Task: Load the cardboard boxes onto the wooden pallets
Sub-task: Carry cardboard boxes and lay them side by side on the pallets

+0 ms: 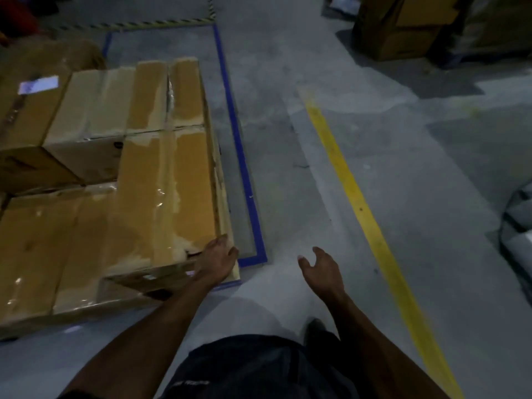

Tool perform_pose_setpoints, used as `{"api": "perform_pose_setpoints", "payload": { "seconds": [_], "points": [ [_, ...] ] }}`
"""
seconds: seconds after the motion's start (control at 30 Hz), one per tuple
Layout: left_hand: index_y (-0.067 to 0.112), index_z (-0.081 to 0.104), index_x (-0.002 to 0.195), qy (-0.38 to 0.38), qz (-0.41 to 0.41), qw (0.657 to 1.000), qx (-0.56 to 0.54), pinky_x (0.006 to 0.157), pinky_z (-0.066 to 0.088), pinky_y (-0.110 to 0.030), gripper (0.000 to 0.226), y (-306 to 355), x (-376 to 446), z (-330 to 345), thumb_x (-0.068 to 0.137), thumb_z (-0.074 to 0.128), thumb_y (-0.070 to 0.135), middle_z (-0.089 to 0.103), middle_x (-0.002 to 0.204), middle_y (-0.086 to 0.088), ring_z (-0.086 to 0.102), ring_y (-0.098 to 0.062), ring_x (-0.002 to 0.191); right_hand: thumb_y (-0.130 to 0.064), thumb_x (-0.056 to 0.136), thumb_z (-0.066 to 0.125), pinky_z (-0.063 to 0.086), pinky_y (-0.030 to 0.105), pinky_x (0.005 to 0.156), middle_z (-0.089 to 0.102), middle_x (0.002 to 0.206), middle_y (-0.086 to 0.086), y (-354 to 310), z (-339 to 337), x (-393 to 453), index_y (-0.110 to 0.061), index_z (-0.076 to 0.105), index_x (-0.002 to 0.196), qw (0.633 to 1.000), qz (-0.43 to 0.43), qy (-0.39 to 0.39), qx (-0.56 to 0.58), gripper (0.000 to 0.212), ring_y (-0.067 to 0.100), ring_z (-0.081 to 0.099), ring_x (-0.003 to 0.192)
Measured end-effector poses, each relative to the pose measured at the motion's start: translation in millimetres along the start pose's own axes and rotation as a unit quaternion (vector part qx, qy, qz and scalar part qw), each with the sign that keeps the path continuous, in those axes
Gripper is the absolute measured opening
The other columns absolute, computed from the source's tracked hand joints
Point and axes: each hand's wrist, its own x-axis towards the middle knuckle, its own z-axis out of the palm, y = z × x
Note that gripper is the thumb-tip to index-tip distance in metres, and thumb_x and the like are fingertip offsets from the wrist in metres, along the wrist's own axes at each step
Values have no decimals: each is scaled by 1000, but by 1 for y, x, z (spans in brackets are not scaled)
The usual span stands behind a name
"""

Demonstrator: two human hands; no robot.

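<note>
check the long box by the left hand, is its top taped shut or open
Taped shut. The long box has glossy clear tape running along its closed top seam, flaps lying flat. The left hand rests on its near corner.

The floor [374,67] is grey concrete with lighter and darker patches, and the light is dim. A yellow line [362,208] is painted across the floor, and blue tape [239,145] marks out a box shape next to it. At the far end of the blue tape lies a strip with yellow and black stripes [149,23]. In the top right corner the room is dark, and there is a pale thing [518,226] at the right edge that is too blurry to tell.
</note>
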Motion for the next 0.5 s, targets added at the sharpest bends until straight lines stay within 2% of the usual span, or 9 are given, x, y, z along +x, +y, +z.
{"api": "perform_pose_setpoints", "payload": {
  "seconds": [0.03,0.1,0.17,0.23,0.33,0.4,0.5],
  "points": [
    [7,47,136,6,-15,1000,4,100,43,-37,70,15,8,6,90,31,57,56,133,-20,53,-33,122,-48,97,55,29,39,117,44,152,15,8,-15,17,-7,40,149,1000,-3,-4,-10,68,30,39,141],
    [2,48,134,20,-47,999,-6,97,44,-37,53,56,10,8,99,42,41,56,131,-24,54,-37,120,-48,96,56,30,40,117,45,151,15,19,-47,42,-7,41,149,1000,-13,-15,-22,68,31,39,140],
    [2,48,134,37,-45,998,-2,97,44,-38,45,93,19,7,101,45,33,56,132,-24,53,-38,120,-47,96,57,32,41,115,47,149,15,24,-79,69,-7,42,148,999,-31,-16,-33,68,31,40,140],
    [5,46,138,40,-48,998,-18,100,44,-38,51,120,32,4,100,40,39,54,137,-21,52,-35,123,-48,95,57,33,42,115,47,149,14,20,-111,101,-8,42,148,998,-39,-17,-44,67,31,41,139],
    [15,38,146,52,-66,996,-32,103,44,-42,72,139,72,9,90,27,58,53,141,-13,52,-31,124,-46,95,58,35,42,114,48,148,13,3,-144,145,-9,43,147,996,-66,-25,-52,66,31,41,139],
    [15,40,144,50,-84,994,-40,102,44,-42,67,153,107,12,92,29,56,55,138,-13,53,-31,121,-45,94,59,35,42,114,49,148,13,-13,-157,181,-9,44,147,995,-77,-29,-59,66,31,42,138],
    [11,45,139,55,-93,993,-40,108,38,-42,55,192,148,-6,98,38,47,52,140,-15,48,-32,127,-46,94,58,35,41,114,47,149,11,-39,-165,243,-11,43,148,992,-91,-41,-76,66,30,42,139]
  ]
}}
